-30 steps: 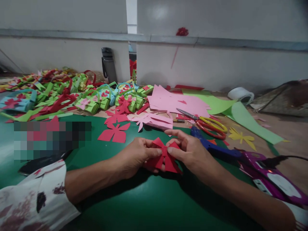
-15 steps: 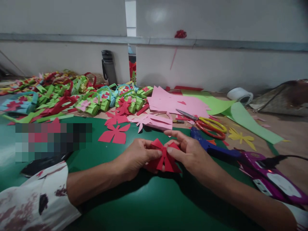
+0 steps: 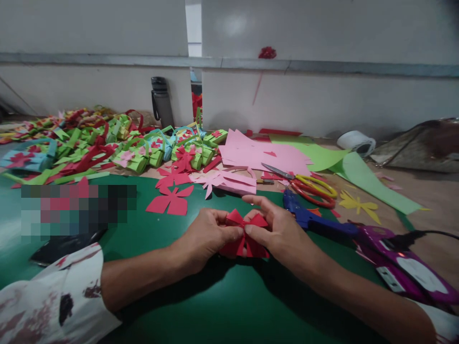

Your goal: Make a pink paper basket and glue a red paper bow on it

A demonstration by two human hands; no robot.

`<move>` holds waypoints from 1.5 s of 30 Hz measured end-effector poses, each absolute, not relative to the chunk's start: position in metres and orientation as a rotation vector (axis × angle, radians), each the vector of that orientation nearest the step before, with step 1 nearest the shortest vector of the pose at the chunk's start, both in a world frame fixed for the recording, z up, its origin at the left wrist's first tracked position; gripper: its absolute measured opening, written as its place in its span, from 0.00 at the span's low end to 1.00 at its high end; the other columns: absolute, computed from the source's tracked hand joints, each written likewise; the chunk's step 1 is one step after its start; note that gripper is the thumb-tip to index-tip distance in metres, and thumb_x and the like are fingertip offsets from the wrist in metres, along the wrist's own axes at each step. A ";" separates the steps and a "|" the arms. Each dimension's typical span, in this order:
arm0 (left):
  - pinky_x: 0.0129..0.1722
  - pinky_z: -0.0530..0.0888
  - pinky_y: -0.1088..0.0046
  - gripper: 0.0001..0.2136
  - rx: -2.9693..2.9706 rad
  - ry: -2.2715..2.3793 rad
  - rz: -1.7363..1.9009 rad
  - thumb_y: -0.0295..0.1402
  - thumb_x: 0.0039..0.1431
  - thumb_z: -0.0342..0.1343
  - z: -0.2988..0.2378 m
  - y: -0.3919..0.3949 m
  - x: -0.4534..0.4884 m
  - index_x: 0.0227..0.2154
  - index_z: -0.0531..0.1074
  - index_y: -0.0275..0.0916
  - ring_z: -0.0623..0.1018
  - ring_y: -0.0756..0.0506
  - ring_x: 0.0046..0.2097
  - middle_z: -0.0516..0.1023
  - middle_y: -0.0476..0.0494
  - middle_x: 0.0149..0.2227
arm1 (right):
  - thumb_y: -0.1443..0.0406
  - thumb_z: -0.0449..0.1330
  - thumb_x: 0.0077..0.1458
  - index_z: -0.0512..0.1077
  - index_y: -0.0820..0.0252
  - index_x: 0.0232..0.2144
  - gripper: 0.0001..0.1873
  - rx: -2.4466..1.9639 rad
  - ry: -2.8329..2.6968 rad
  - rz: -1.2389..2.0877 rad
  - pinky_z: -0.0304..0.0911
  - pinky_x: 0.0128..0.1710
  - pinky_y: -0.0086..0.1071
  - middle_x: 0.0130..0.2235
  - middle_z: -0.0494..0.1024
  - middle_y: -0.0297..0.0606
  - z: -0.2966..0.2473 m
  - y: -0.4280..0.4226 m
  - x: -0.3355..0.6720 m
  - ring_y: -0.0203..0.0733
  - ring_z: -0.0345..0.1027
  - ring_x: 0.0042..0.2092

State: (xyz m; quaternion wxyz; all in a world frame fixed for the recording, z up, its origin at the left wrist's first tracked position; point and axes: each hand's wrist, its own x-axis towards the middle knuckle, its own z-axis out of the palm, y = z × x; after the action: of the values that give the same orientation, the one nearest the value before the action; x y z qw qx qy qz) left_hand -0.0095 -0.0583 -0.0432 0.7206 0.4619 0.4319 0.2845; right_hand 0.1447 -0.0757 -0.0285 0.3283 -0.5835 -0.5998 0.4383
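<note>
A red paper flower (image 3: 244, 235) with several pointed petals is pinched at its middle between both my hands, just above a dark green sheet (image 3: 201, 306). My left hand (image 3: 206, 235) grips it from the left with thumb and fingers closed. My right hand (image 3: 278, 230) grips it from the right, thumb pressed to the centre and fingers curled over the top petals. Flat red flower cut-outs (image 3: 168, 200) lie a little to the left beyond my hands.
A blue and purple glue gun (image 3: 358, 239) with a black cord lies to the right. Red and yellow scissors (image 3: 308, 184) rest on pink paper (image 3: 265, 155). Green, red and blue paper baskets (image 3: 107, 143) pile up at left. A grey bottle (image 3: 161, 100) and tape roll (image 3: 358, 142) stand by the wall.
My hands have drawn closer together on the red flower, squeezing its centre tighter. The petals stand up a little more. Nothing else has moved.
</note>
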 end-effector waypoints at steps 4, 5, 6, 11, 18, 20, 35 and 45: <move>0.28 0.70 0.74 0.10 1.015 0.959 0.625 0.32 0.42 0.62 -0.044 -0.057 -0.010 0.28 0.74 0.32 0.73 0.50 0.25 0.75 0.45 0.25 | 0.71 0.55 0.47 0.60 0.63 0.52 0.27 -1.512 -1.550 1.177 0.60 0.24 0.26 0.28 0.69 0.29 -0.025 -0.076 0.144 0.32 0.62 0.26; 0.28 0.70 0.74 0.10 1.005 0.953 0.625 0.32 0.42 0.62 -0.044 -0.057 -0.010 0.28 0.74 0.32 0.73 0.50 0.25 0.75 0.45 0.25 | 0.71 0.55 0.48 0.60 0.62 0.53 0.27 -1.511 -1.540 1.191 0.60 0.23 0.26 0.29 0.69 0.29 -0.025 -0.076 0.144 0.32 0.62 0.25; 0.28 0.70 0.74 0.10 0.989 0.947 0.623 0.33 0.42 0.62 -0.044 -0.056 -0.010 0.28 0.74 0.32 0.73 0.50 0.25 0.75 0.45 0.26 | 0.71 0.55 0.47 0.59 0.62 0.53 0.28 -1.514 -1.528 1.203 0.59 0.23 0.26 0.29 0.69 0.29 -0.025 -0.076 0.144 0.32 0.62 0.25; 0.26 0.69 0.76 0.11 0.946 0.933 0.594 0.34 0.41 0.63 -0.043 -0.054 -0.011 0.27 0.74 0.32 0.74 0.50 0.24 0.75 0.44 0.25 | 0.70 0.56 0.45 0.60 0.62 0.53 0.29 -1.521 -1.504 1.231 0.58 0.22 0.26 0.30 0.69 0.30 -0.025 -0.075 0.145 0.31 0.60 0.24; 0.24 0.69 0.77 0.09 0.930 0.908 0.617 0.32 0.42 0.63 -0.044 -0.054 -0.012 0.27 0.74 0.32 0.73 0.52 0.23 0.75 0.46 0.23 | 0.66 0.57 0.49 0.61 0.61 0.53 0.27 -1.527 -1.520 1.242 0.57 0.24 0.28 0.28 0.69 0.30 -0.021 -0.076 0.148 0.33 0.60 0.25; 0.25 0.71 0.75 0.10 0.904 0.907 0.633 0.33 0.42 0.64 -0.046 -0.052 -0.012 0.28 0.74 0.33 0.74 0.50 0.24 0.76 0.46 0.24 | 0.62 0.56 0.52 0.60 0.61 0.54 0.27 -1.491 -1.476 1.285 0.56 0.24 0.28 0.26 0.67 0.29 -0.021 -0.076 0.150 0.33 0.59 0.25; 0.24 0.70 0.76 0.10 0.960 0.880 0.602 0.33 0.44 0.61 -0.040 -0.054 -0.012 0.29 0.72 0.32 0.74 0.50 0.24 0.75 0.44 0.25 | 0.68 0.58 0.46 0.60 0.59 0.54 0.30 -1.491 -1.417 1.299 0.60 0.26 0.30 0.27 0.71 0.30 -0.022 -0.074 0.149 0.34 0.63 0.25; 0.24 0.68 0.76 0.09 0.989 0.912 0.586 0.33 0.42 0.61 -0.037 -0.055 -0.012 0.27 0.71 0.33 0.73 0.51 0.23 0.74 0.45 0.23 | 0.66 0.60 0.44 0.61 0.60 0.52 0.30 -1.467 -1.424 1.313 0.60 0.26 0.29 0.26 0.71 0.29 -0.023 -0.074 0.151 0.34 0.64 0.25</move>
State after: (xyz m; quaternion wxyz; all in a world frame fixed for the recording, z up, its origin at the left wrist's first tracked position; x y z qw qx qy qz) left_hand -0.0119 -0.0554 -0.0366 0.7427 0.4515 0.4161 0.2674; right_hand 0.1514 -0.0736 -0.0226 0.3482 -0.5660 -0.5493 0.5066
